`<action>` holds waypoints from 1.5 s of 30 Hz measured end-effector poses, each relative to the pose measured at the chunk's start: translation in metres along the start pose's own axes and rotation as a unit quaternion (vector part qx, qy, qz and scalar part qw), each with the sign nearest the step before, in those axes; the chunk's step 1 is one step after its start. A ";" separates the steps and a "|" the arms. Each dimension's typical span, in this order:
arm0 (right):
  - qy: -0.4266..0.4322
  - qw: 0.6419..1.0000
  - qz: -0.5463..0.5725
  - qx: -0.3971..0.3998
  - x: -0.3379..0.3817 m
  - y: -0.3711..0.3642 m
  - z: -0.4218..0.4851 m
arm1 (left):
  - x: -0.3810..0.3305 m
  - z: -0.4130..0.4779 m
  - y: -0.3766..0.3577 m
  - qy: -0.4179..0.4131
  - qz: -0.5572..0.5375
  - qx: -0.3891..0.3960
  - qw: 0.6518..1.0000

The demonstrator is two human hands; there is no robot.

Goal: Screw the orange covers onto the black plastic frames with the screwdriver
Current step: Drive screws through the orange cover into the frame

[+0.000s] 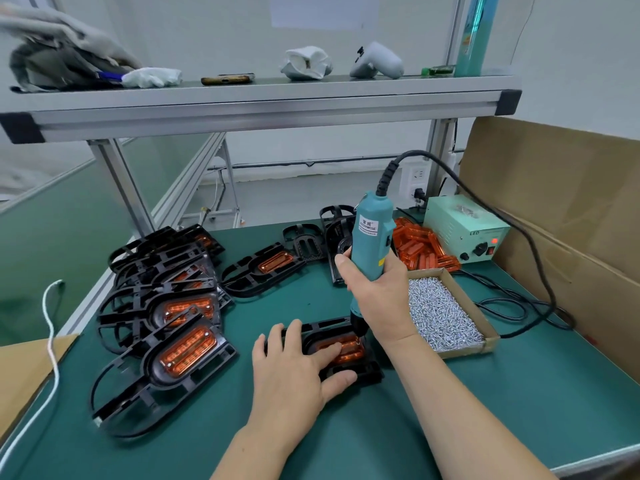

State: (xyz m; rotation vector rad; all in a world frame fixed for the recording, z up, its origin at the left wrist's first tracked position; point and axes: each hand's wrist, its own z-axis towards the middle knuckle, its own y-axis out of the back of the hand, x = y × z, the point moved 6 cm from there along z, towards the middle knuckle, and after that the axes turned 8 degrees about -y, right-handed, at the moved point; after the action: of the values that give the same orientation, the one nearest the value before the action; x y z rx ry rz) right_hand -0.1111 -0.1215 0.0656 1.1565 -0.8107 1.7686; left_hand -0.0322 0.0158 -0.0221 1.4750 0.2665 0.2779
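On my left lies a pile of frames (162, 306) with orange covers already in them, which I take for finished work. Beyond it one more frame (263, 268) carries a cover; whether it is screwed I cannot tell.

My left hand (294, 368) lies flat, fingers straight, pressing down the current frame (360, 374) and its cover (349, 349). My right hand (381, 296) is wrapped round the screwdriver (372, 237), held upright with its tip at the cover's far right corner.

To the right sit a box of screws (443, 313) and, behind it, a heap of loose covers (419, 247) beside bare frames (304, 240), so plenty is left.
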 end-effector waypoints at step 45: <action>0.045 0.997 0.053 0.041 0.055 -0.004 0.001 | 0.000 0.000 0.002 0.006 0.008 -0.001 1.000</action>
State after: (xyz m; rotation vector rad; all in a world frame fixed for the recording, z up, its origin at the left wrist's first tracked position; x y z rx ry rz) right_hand -0.1191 -0.1037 0.1174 1.0949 -0.7638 1.9446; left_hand -0.0325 0.0163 -0.0206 1.4751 0.2655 0.2997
